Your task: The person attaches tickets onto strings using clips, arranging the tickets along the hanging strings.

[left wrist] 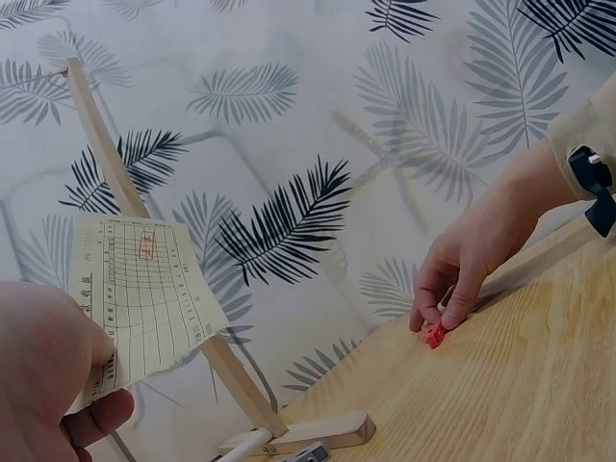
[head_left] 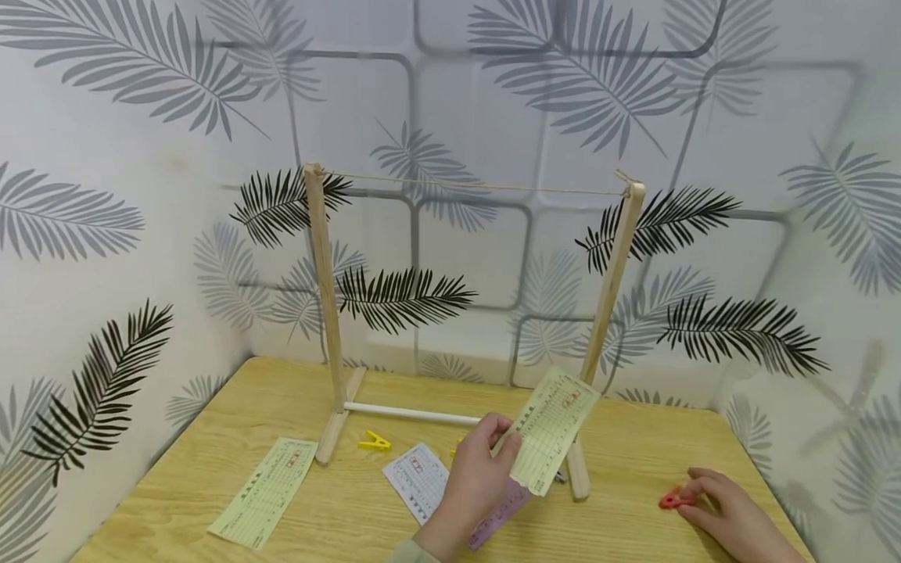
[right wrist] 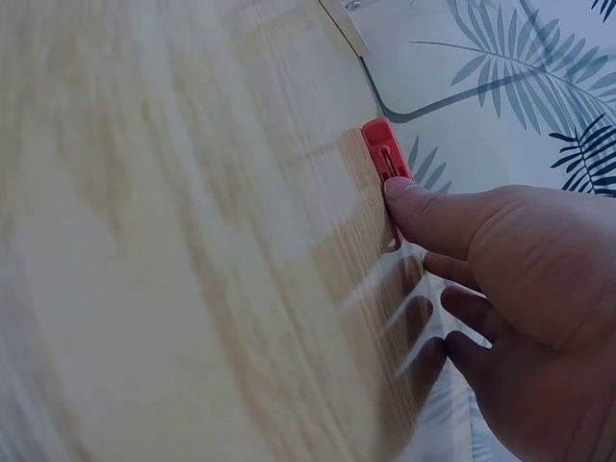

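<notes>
My left hand pinches a pale yellow printed receipt slip by its lower left edge, raised in front of the frame's right post. A ruled grid and a small red stamp mark show on the slip in the left wrist view. At the table's right side, my right hand pinches a red clothespin between thumb and fingertips. That red clothespin lies low at the wooden surface in the right wrist view; the thumb covers one end of it.
A wooden frame with two posts carries a thin string across its top and a white bar below. On the table lie another yellow slip, a white slip, a purple slip and a yellow clothespin.
</notes>
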`<state>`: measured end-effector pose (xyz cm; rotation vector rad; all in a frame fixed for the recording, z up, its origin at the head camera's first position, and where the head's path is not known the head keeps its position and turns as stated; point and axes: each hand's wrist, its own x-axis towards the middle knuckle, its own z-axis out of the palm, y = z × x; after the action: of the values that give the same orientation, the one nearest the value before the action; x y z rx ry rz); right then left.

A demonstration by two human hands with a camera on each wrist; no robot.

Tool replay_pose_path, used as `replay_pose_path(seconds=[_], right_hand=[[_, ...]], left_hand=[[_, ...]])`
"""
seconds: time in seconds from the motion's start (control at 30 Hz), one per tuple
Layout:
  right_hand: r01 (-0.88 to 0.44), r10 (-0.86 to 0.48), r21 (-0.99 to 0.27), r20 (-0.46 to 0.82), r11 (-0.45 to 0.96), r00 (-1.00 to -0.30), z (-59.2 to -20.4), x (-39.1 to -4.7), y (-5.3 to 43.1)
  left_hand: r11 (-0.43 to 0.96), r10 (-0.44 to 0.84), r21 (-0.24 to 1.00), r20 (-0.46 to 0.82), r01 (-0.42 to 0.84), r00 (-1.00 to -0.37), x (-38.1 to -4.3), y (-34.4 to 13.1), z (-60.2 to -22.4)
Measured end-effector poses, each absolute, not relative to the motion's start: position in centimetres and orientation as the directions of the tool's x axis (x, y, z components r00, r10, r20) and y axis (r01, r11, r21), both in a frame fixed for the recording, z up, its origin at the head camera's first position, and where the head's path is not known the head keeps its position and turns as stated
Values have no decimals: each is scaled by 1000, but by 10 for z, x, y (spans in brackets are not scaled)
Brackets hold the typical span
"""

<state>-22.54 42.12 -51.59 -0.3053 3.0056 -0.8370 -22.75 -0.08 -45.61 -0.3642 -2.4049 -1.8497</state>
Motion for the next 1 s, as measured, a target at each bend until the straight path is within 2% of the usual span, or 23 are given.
replay_pose_path(seconds=[0.4,0.47,0.6,0.7,1.0], right_hand=[[-78,-136,-564,-62,822,-989,-516,-227,427],[-122,-172,-547,-42,828,-984,-514,-227,429],[-295,-280,-454,103,841,-955,-511,-228,428],[-322,-291,-425,137,846,-947,-508,-229,425],[-186,-262,-513,-79,838,-962,-502,-222,432]], left_hand=[[177,101,956,220,235,-970,-228,-12,-452],[150,103,962,216,230,-971,-229,-12,-450],[117,92,966,221,231,-971,-229,-14,-445],[109,85,962,244,252,-966,-230,-14,-442],[67,87,966,243,249,-966,-227,-12,-441]])
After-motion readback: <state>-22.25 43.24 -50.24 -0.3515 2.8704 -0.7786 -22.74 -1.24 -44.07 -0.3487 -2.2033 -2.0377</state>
